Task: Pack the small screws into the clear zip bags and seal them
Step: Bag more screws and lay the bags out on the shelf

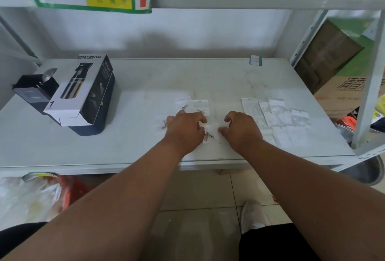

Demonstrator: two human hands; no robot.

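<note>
A black-and-white spray bottle box (83, 92) lies far left on the pale grey table (125, 144); empty clear zip bags (277, 119) lie right. Between them, left hand (184, 128) and right hand (241, 129) pinch one small clear zip bag (211, 130) holding silver screws (209, 135).

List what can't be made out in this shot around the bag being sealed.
- Head view: bag between the hands: seal state hidden by left hand and right hand fingers.
- Screws in it: too small to count.
- Bags at right: blurred; contents unclear.
- Box: small print unreadable.
</note>
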